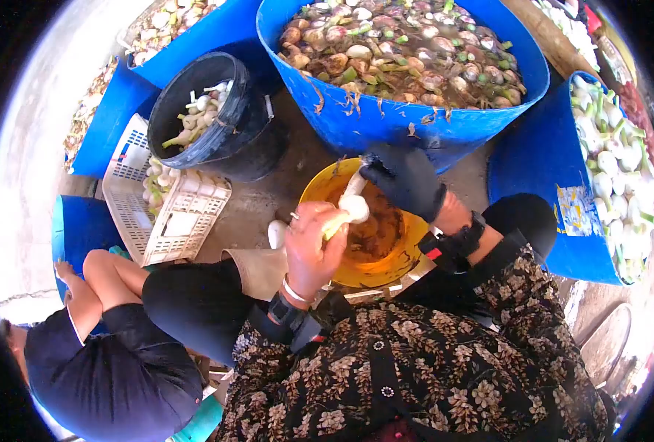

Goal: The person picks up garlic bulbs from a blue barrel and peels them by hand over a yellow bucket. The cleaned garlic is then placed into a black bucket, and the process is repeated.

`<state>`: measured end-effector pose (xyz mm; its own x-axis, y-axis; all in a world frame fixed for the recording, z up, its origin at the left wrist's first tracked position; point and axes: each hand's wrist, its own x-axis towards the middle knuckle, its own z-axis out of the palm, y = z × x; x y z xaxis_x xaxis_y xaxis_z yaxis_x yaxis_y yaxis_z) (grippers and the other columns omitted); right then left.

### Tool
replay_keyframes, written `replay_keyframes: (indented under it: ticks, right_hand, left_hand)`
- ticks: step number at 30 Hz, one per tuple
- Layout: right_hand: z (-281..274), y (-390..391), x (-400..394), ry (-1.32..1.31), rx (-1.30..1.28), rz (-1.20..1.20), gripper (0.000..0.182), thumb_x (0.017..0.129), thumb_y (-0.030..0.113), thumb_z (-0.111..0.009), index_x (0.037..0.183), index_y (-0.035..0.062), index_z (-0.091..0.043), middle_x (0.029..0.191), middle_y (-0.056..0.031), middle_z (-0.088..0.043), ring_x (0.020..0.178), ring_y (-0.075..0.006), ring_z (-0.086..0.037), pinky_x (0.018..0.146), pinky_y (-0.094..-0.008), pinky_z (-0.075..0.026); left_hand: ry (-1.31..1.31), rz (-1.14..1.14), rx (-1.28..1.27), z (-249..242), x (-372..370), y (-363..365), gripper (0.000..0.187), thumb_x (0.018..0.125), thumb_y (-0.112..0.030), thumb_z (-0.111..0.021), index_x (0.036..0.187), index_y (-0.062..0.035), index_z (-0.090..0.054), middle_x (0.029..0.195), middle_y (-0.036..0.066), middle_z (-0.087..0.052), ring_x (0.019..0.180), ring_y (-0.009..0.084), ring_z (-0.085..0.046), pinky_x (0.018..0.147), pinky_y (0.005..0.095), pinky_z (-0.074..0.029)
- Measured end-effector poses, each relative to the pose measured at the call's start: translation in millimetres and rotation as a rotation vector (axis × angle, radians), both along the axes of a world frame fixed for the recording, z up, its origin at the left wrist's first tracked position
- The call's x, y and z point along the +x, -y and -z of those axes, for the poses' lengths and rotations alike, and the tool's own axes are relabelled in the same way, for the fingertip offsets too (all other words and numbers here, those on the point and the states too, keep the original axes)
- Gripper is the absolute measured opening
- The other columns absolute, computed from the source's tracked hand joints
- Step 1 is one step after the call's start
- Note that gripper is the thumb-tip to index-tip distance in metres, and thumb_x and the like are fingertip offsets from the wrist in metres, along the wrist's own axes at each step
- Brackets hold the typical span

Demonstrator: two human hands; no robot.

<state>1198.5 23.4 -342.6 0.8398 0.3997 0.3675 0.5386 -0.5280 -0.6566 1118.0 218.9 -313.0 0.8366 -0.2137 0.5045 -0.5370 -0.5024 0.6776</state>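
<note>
A white garlic bulb (pixel 355 209) with a pale stalk is held over a yellow bucket (pixel 327 180) with brown wet scraps in the bottom. My bare left hand (pixel 313 239) has its fingers closed at the near side of the bulb, where something yellowish shows between them. In a dark glove, my right hand (pixel 404 180) closes around the far end of the stalk. Whether that hand also holds a tool is hidden by the glove.
Beyond the bucket stands a big blue tub (pixel 408 110) of garlic in water. Another blue tub (pixel 533 169) of white bulbs is at right. A black bucket (pixel 231 132) and a white crate (pixel 194 236) hold garlic at left. A person (pixel 113 353) sits close on my left.
</note>
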Motion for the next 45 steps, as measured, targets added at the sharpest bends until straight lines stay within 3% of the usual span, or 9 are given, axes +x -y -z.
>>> replay_keyframes:
  ticks: [9, 10, 13, 16, 19, 25, 29, 34, 45]
  right_hand:
    - [55, -5, 17, -0.662, -0.424, -0.061, 0.024, 0.081, 0.024, -0.055, 0.097, 0.0085, -0.062, 0.078, -0.0157, -0.063, 0.071, -0.0302, -0.062, 0.063, -0.0408, -0.048]
    - [47, -3, 5, -0.401, -0.422, -0.170, 0.024, 0.083, 0.027, -0.051, 0.093, 0.0090, -0.063, 0.079, -0.0143, -0.064, 0.071, -0.0294, -0.063, 0.064, -0.0402, -0.049]
    - [-2, -17, -11, -0.959, -0.260, -0.035, 0.028, 0.084, 0.033, -0.049, 0.085, 0.0102, -0.066, 0.077, -0.0107, -0.066, 0.068, -0.0287, -0.062, 0.063, -0.0428, -0.048]
    - [47, -8, -7, -0.153, -0.493, -0.214, 0.029, 0.085, 0.035, -0.049, 0.086, 0.0117, -0.066, 0.076, -0.0113, -0.065, 0.068, -0.0297, -0.062, 0.062, -0.0428, -0.048]
    - [16, -13, -4, -0.183, -0.569, -0.213, 0.017, 0.077, 0.023, -0.059, 0.090, 0.0125, -0.064, 0.083, -0.0116, -0.065, 0.077, -0.0292, -0.063, 0.067, -0.0410, -0.050]
    - [36, -22, -4, 0.008, 0.076, -0.121, 0.021, 0.085, 0.024, -0.058, 0.093, 0.0058, -0.064, 0.086, -0.0100, -0.065, 0.081, -0.0237, -0.063, 0.074, -0.0361, -0.050]
    - [42, -34, -20, -0.610, 0.613, -0.174, 0.021, 0.088, 0.019, -0.055, 0.099, 0.0021, -0.062, 0.092, -0.0090, -0.064, 0.089, -0.0202, -0.061, 0.080, -0.0343, -0.048]
    - [11, -18, -14, -0.764, 0.527, -0.096, 0.021, 0.087, 0.018, -0.056, 0.096, 0.0003, -0.062, 0.086, -0.0075, -0.064, 0.079, -0.0160, -0.060, 0.071, -0.0314, -0.048]
    - [-4, -1, -26, -0.905, 0.624, -0.290, 0.031, 0.091, 0.022, -0.051, 0.116, 0.0048, -0.051, 0.077, -0.0045, -0.061, 0.070, -0.0082, -0.056, 0.060, -0.0258, -0.049]
  left_hand:
    - [0.085, -0.069, -0.050, -39, -6, -7, 0.018, 0.072, 0.001, -0.060, 0.090, -0.0011, -0.062, 0.084, 0.012, -0.058, 0.081, 0.0248, -0.057, 0.072, 0.0340, -0.044]
    - [0.070, -0.089, -0.099, -38, -1, -14, 0.016, 0.075, 0.001, -0.058, 0.090, 0.0002, -0.062, 0.084, 0.010, -0.059, 0.078, 0.0189, -0.057, 0.068, 0.0297, -0.045]
    - [-0.651, -0.352, -0.969, -46, 11, -24, 0.017, 0.073, 0.004, -0.060, 0.090, 0.0013, -0.061, 0.082, 0.008, -0.060, 0.073, 0.0125, -0.056, 0.061, 0.0244, -0.050]
    - [-0.210, -0.310, -0.425, -27, 67, -87, 0.013, 0.083, -0.007, -0.055, 0.094, -0.0014, -0.059, 0.081, 0.005, -0.059, 0.065, 0.0141, -0.057, 0.057, 0.0237, -0.049]
    - [-0.426, -0.383, -1.197, -43, 132, -132, 0.021, 0.087, -0.023, -0.054, 0.091, -0.0020, -0.057, 0.077, 0.008, -0.062, 0.065, 0.0172, -0.060, 0.055, 0.0256, -0.048]
    - [-0.680, -0.098, -1.431, 19, 91, -92, 0.015, 0.086, -0.020, -0.054, 0.087, -0.0056, -0.058, 0.078, 0.008, -0.062, 0.061, 0.0173, -0.056, 0.059, 0.0312, -0.049]
    - [-0.961, -0.227, -1.319, 65, 33, -14, 0.020, 0.088, -0.023, -0.052, 0.103, -0.0097, -0.055, 0.093, 0.006, -0.061, 0.079, 0.0196, -0.060, 0.066, 0.0356, -0.051]
    - [-1.291, 0.050, -1.425, 59, 5, 31, 0.036, 0.093, -0.037, -0.043, 0.119, -0.0136, -0.050, 0.113, 0.003, -0.058, 0.092, 0.0219, -0.059, 0.073, 0.0378, -0.050]
    - [-1.128, 0.387, -1.307, 65, 12, 8, 0.055, 0.093, -0.050, -0.029, 0.128, -0.0100, -0.043, 0.109, 0.005, -0.057, 0.085, 0.0204, -0.058, 0.068, 0.0367, -0.049]
